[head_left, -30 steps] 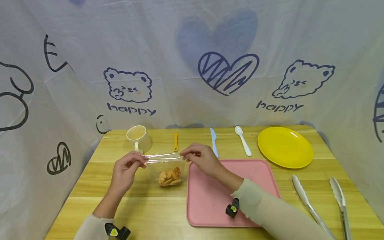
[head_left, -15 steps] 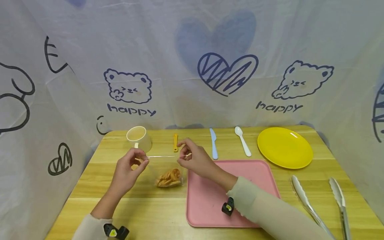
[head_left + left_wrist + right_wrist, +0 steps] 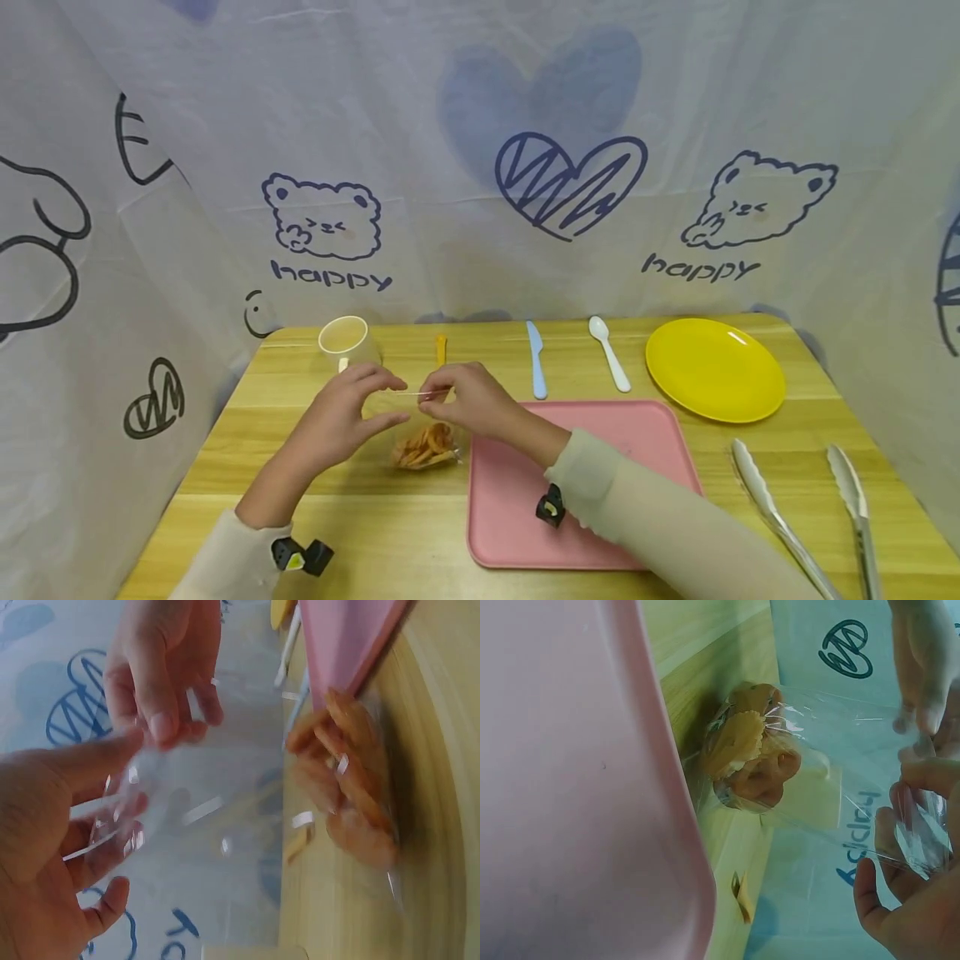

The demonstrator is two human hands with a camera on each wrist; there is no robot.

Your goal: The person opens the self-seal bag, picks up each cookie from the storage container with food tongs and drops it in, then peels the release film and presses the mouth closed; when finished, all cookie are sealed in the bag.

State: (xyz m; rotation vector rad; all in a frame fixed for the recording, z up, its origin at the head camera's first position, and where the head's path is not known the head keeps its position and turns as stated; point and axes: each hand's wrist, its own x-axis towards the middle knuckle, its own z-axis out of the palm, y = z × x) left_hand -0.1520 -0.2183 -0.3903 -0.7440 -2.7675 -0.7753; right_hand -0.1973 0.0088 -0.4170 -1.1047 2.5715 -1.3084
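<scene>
A clear plastic bag of golden-brown chips [image 3: 426, 447] hangs between my hands, left of the pink tray [image 3: 555, 558]; the chips lie bunched at its bottom. My right hand [image 3: 471, 398] pinches the bag's top edge with thumb and fingers. On the other side, my left hand [image 3: 347, 418] curls round the mouth, its thumb and forefinger spread apart in the head view. In the left wrist view, clear film lies over the left fingers [image 3: 109, 844], and the left thumb tip meets the right hand [image 3: 161, 675]. The film's folds partly blur there.
Behind my hands stand a cream mug [image 3: 349, 340] and a small orange-yellow strip [image 3: 441, 350]. Farther right lie a light blue knife [image 3: 536, 358], a white spoon [image 3: 611, 354] and a yellow plate [image 3: 716, 371]. Spread metal tongs [image 3: 780, 521] lie at the right. Cloth walls surround the table.
My hands have come closer together, the left moving rightward and its thumb opening away from the forefinger. The bag's top, stretched taut before, is now gathered shorter between them.
</scene>
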